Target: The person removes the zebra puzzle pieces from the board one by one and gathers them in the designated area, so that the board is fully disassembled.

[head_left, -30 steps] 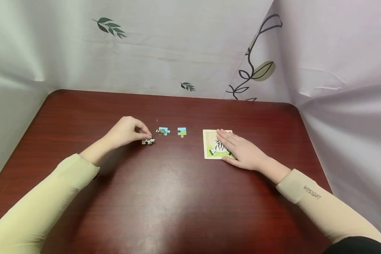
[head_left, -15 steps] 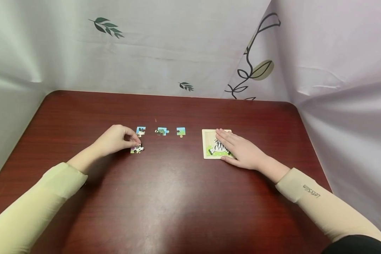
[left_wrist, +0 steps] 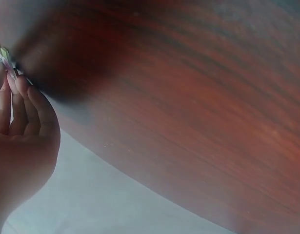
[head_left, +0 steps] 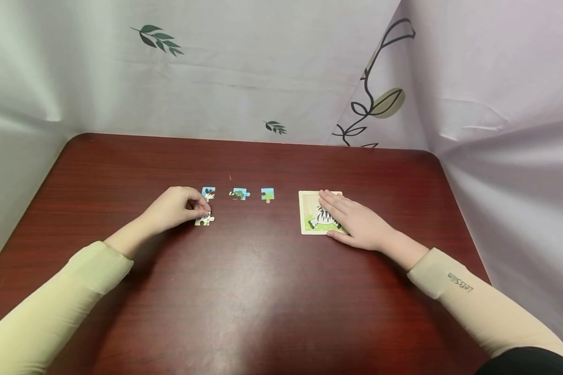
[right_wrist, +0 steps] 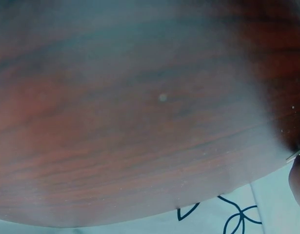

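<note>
My left hand (head_left: pixel 174 208) pinches a jigsaw puzzle piece (head_left: pixel 205 220) with green and white print between thumb and fingertips, low over the left part of the table. Just behind it lies a blue-topped puzzle piece (head_left: pixel 208 191), partly covered by the fingers. In the left wrist view the held piece (left_wrist: pixel 2 53) shows at the fingertips by the left edge. My right hand (head_left: pixel 354 221) lies flat with straight fingers on a square wooden puzzle tray (head_left: pixel 303 213), which has zebra-print pieces (head_left: pixel 326 216) in its lower part. The hand hides the tray's right side.
Two more puzzle pieces lie in a row between the hands: one blue and dark green piece (head_left: pixel 239 194) and one blue and green piece (head_left: pixel 267 194). The dark red wooden table (head_left: pixel 244 291) ends at a pale curtain (head_left: pixel 225 78) behind and on both sides.
My left hand has moved left and toward me with its piece, then slightly back right. The blue-topped piece, hidden before, now shows behind the fingers. My right hand stays on the tray.
</note>
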